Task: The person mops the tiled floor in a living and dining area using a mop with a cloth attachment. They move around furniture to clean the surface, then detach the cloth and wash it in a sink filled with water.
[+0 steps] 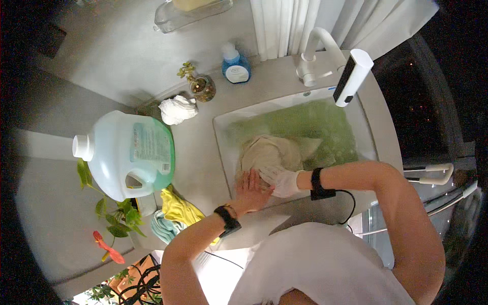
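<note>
Greenish, cloudy water partly fills the white sink (225, 133). A beige cloth (263, 152) lies bunched in it, at the near left. My left hand (253, 188), bare, rests on the near edge of the cloth with its fingers stretched out. Right beside it, my right hand (280, 181) wears a thin whitish glove and presses on the cloth, fingers spread. The palms are turned down, so whether either hand pinches any fabric is hidden. Each wrist bears a black strap with a small box.
A large jug of green liquid (129, 156) stands left, near a yellow cloth (181, 207) and a pale teal cloth (166, 227). Behind are a white crumpled cloth (178, 109), a plant jar (203, 88), a blue pump bottle (236, 68) and a white faucet (324, 42).
</note>
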### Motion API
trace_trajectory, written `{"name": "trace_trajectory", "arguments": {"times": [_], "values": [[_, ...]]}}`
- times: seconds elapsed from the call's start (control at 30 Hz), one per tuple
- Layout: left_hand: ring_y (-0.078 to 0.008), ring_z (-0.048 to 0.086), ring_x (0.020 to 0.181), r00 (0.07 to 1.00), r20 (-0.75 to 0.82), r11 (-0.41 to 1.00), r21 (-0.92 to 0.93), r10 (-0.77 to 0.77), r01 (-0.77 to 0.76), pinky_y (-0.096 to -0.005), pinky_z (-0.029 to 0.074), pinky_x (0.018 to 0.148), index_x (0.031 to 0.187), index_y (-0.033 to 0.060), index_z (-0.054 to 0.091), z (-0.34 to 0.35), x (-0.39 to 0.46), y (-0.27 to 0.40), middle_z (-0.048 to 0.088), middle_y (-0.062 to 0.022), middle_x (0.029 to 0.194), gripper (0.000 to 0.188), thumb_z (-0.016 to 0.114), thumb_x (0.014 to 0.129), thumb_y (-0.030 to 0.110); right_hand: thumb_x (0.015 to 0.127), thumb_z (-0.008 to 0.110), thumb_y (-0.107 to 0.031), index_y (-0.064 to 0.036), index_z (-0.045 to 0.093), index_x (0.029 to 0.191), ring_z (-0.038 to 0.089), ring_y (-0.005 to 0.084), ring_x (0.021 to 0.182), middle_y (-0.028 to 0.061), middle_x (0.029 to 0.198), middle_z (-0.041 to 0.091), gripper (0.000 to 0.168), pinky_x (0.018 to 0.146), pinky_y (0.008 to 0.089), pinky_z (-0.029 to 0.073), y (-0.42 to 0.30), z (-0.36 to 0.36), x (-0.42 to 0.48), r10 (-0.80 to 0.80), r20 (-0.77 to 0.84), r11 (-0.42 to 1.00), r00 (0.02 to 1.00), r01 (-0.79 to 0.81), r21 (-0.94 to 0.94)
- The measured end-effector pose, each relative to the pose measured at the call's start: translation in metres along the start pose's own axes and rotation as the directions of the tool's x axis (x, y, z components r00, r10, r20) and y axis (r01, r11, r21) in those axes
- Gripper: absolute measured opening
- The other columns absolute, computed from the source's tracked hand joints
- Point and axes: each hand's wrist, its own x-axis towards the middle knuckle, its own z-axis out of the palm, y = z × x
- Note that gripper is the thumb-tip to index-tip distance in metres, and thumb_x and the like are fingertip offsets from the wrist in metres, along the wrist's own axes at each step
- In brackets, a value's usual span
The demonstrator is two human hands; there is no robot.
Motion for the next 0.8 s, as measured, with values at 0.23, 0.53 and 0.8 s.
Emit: {"name": "trace_trajectory", "arguments": {"times": [0.23, 0.53, 0.8], "values": [[-0.0334, 0.002, 0.133, 0.987, -0.066, 0.966, -0.224, -0.149, 0.131, -0.046, -0.002, 0.106, 0.134, -0.0099, 0.006, -0.016, 0.052, -0.01, 0.005, -0.0242, 0.142, 0.089, 0.019, 0.084, 0.062, 0.08, 0.042, -0.035, -0.001, 0.019, 0.136, 0.02, 0.0366, 0.128, 0.02, 0.14, 0.019, 0.069, 0.107, 0.0414, 0.014, 0.043, -0.034, 0.045, 0.176, 0.068, 0.984, 0.982, -0.176, -0.015], [-0.0371, 0.002, 0.132, 0.984, -0.048, 0.942, -0.301, -0.171, 0.149, -0.0457, -0.001, 0.106, 0.132, -0.0128, 0.008, -0.023, 0.077, -0.003, 0.007, -0.0271, 0.141, 0.094, 0.023, 0.082, 0.065, 0.084, 0.038, -0.039, -0.006, 0.042, 0.123, 0.04, 0.028, 0.116, 0.0191, 0.124, 0.043, 0.051, 0.096, 0.0451, 0.031, 0.042, -0.069, 0.025, -0.041, 0.165, 0.939, 0.986, -0.018, 0.343], [-0.036, 0.002, 0.132, 0.977, -0.095, 0.908, -0.396, -0.191, 0.139, -0.0443, -0.001, 0.106, 0.132, -0.0123, 0.009, -0.049, 0.088, -0.001, 0.004, -0.0288, 0.14, 0.094, 0.022, 0.082, 0.065, 0.084, 0.042, -0.036, 0.0, 0.049, 0.112, 0.054, 0.0259, 0.093, 0.0118, 0.115, 0.053, 0.046, 0.078, 0.039, 0.043, 0.081, 0.012, 0.046, 0.112, 0.145, 0.883, 0.983, -0.165, 0.44]]}}
